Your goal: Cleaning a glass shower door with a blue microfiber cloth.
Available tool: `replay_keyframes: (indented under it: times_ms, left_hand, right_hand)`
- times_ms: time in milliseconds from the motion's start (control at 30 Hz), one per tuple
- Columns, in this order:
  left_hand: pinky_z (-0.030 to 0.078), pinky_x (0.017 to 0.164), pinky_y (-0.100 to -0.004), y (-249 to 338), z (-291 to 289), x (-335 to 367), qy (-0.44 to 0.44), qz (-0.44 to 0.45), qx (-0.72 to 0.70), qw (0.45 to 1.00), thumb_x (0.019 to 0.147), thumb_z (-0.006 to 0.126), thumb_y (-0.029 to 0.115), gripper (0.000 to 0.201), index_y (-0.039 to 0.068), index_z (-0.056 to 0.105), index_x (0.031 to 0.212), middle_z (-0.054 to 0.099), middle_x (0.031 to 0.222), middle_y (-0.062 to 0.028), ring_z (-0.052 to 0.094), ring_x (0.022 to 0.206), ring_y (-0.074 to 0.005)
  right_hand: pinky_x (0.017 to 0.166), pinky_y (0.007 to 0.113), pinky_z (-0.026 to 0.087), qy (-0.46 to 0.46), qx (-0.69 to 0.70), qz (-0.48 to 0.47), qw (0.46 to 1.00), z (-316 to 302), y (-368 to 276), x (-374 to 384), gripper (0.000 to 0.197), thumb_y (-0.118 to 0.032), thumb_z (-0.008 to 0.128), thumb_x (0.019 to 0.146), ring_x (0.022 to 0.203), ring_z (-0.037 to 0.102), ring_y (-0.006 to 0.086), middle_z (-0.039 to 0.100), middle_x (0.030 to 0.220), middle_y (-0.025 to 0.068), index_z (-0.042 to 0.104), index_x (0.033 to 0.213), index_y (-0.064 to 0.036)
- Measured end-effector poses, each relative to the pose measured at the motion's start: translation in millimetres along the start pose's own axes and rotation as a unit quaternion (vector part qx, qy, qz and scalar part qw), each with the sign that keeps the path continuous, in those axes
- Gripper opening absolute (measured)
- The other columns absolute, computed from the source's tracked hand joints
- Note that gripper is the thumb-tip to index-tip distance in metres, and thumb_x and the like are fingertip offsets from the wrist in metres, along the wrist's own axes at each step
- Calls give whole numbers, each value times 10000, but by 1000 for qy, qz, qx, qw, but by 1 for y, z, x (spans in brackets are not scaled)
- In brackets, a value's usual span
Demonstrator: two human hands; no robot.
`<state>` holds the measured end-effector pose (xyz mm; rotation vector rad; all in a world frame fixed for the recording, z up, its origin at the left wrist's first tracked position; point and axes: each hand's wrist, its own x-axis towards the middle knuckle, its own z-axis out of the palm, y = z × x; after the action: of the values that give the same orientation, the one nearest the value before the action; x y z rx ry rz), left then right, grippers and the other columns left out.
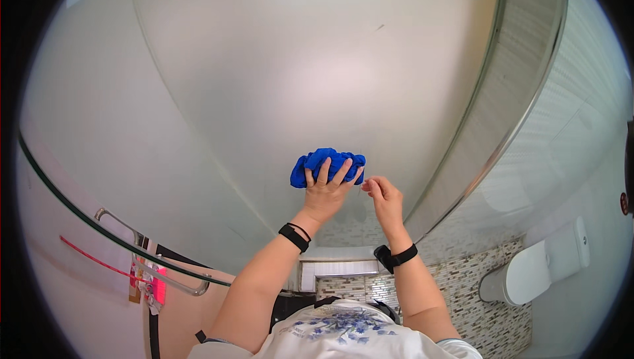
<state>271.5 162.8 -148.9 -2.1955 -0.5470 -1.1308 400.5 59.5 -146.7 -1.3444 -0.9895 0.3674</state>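
A pale, glossy panel (277, 81) spreads beyond the grip. A white toilet (528, 273) stands well to the grip's right, nearer the body; a metal handle (198, 289) is well to its left. The bunched blue cloth (330, 155) lies within the grip: the left hand (323, 198) grasps it, 4 fingers spread over it. Just right, the right hand (387, 198) curls; whether it pinches anything, I cannot tell.

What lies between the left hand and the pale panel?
A bunched blue cloth; the head view shows it under the left hand, the pale panel behind it.
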Motion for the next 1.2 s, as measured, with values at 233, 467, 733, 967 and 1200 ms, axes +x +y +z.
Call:
replay_keyframes:
  times_ms: [233, 467, 733, 967, 1200]
  left_hand:
    - [160, 1027, -604, -3, -24, 104, 113, -8, -23, 993, 789, 629, 125, 479, 330, 593, 1220, 250, 1452, -104, 234, 1323, -389]
    - [81, 1051, -579, 10, -12, 119, 135, -25, 25, 990, 744, 679, 208, 498, 319, 586, 1220, 300, 1437, -86, 211, 1338, -407]
    - [160, 1039, -588, 45, 29, 27, 36, 76, 45, 995, 812, 577, 310, 404, 382, 560, 1209, 286, 1423, -6, 219, 1322, -337]
    - [167, 1061, -569, 49, 13, 36, -10, 66, -8, 998, 797, 557, 223, 436, 344, 558, 1216, 322, 1426, 57, 226, 1343, -262]
    - [159, 1022, -601, 52, -19, 159, 100, -1, -19, 995, 761, 628, 103, 494, 296, 591, 1215, 330, 1427, -25, 274, 1306, -368]
  right_hand:
    - [707, 258, 507, -2, 16, 19, 1000, -13, 4, -2, 196, -142, 519, 940, 807, 655, 132, 679, 831, 70, 632, 939, 18]
    - [712, 259, 505, 9, 8, 31, 999, -29, 10, 3, 192, -141, 518, 940, 792, 647, 131, 679, 829, 62, 634, 941, 12]
    - [708, 259, 505, -10, -5, 38, 999, -33, 23, -1, 193, -139, 518, 938, 788, 645, 133, 680, 829, 75, 635, 949, 16]
    - [707, 263, 510, -10, -1, 48, 999, -49, 18, -12, 205, -145, 519, 939, 796, 650, 141, 681, 835, 83, 636, 954, 22]
    - [702, 269, 505, -7, 3, 37, 999, -63, 6, -19, 187, -131, 528, 926, 776, 663, 170, 675, 809, 109, 621, 928, 32]
